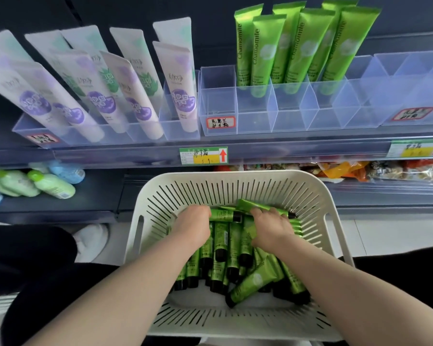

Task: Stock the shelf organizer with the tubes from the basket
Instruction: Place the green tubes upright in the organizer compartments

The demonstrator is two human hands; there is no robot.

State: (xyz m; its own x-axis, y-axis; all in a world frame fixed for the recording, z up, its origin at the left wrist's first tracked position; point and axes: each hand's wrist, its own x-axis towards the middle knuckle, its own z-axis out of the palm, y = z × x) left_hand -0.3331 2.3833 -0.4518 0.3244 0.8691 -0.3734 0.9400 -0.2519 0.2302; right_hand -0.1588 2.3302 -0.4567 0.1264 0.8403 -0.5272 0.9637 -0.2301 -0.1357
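Note:
A white slotted basket (238,181) sits below the shelf, filled with several green tubes with black caps (221,248). Both hands are down inside it. My left hand (193,227) curls round a green tube (225,215) lying crosswise at the far side. My right hand (271,228) grips another green tube (255,205) near the basket's back wall. Above, a clear shelf organizer (255,106) holds several upright green Chamomile tubes (298,46) in its back cells; its front cells and leftmost column (218,96) stand bare.
Left of the organizer stand several white and purple tubes (93,91) in another clear divider. More clear cells (398,78) lie to the right. Price tags hang on the shelf rail (203,156). The lower shelf holds green and blue bottles (50,186) and snack packets (348,171).

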